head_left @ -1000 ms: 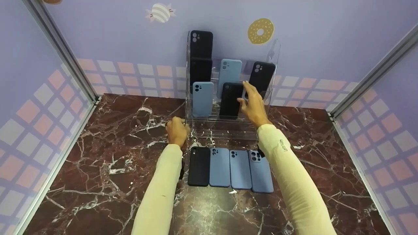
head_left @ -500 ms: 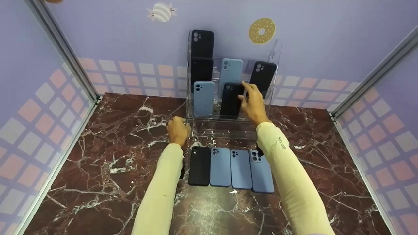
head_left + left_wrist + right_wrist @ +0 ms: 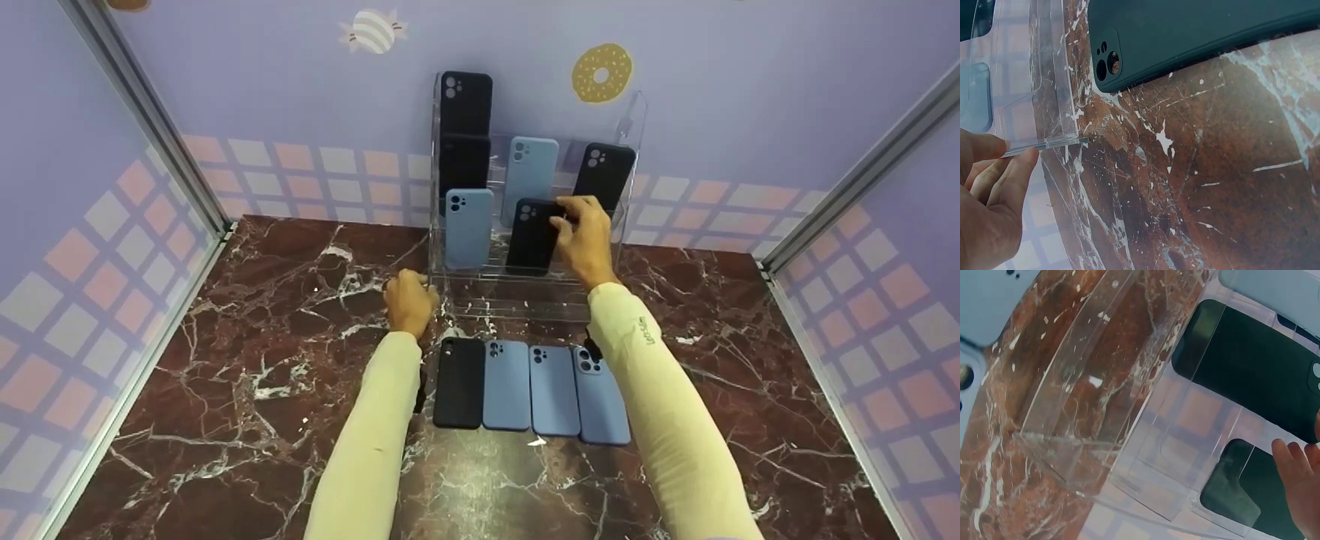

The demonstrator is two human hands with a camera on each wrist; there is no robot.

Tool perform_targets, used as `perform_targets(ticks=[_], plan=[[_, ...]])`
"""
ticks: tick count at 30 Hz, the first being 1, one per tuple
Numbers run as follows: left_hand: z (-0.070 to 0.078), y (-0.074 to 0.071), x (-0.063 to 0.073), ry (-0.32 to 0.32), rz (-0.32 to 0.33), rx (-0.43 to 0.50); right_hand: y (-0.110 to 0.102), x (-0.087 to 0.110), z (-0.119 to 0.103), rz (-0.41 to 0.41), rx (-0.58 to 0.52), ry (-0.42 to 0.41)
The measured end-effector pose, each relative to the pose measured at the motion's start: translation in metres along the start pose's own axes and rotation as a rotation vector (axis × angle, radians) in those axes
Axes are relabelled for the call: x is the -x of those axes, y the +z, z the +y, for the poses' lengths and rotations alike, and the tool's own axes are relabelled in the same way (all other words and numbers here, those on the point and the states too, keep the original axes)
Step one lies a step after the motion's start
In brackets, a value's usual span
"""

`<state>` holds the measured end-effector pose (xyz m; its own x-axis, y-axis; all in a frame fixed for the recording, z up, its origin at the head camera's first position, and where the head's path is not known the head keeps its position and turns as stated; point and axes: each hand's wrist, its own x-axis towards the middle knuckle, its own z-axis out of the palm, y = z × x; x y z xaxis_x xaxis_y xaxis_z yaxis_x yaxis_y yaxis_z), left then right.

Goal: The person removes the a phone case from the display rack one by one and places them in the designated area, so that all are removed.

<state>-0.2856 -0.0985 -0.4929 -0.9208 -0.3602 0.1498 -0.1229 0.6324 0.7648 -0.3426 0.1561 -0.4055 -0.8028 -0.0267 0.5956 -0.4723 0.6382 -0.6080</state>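
Observation:
My left hand [image 3: 410,301] pinches the side edge of a clear acrylic display stand [image 3: 1044,145] near its front left corner. The right hand [image 3: 587,238] grips the upper right corner of a black phone case [image 3: 534,238] that leans in the stand's front tier. In the right wrist view, the fingers [image 3: 1297,464] are at the camera-hole end of this case, its lower end behind the clear lip. A light blue case [image 3: 469,229] stands to its left. Behind are another light blue case [image 3: 531,169] and a black one [image 3: 606,172], partly covered by the right hand.
Two more black cases, the upper one [image 3: 466,105] on the top tier, stand at the stand's left. A black case [image 3: 459,382] and several blue cases [image 3: 506,384] lie in a row on the marbled table [image 3: 247,435]. Purple panels [image 3: 300,90] enclose the back and sides.
My right hand has closed in on the black case's corner and moved slightly down. The top of that case has come down a little. My left hand stays on the stand's edge.

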Motion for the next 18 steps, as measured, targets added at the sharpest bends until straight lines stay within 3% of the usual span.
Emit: perform_targets(ticks=[7,18], plan=[[0.0006,-0.0006,0.0007,-0.014,-0.014,0.003,-0.0002,0.0019,-0.0011,0.095,-0.041,0.028],[0.0002,-0.0009,-0.0002,-0.014,-0.005,-0.004,-0.0049,0.0038,-0.0009,0.127,-0.032,-0.028]])
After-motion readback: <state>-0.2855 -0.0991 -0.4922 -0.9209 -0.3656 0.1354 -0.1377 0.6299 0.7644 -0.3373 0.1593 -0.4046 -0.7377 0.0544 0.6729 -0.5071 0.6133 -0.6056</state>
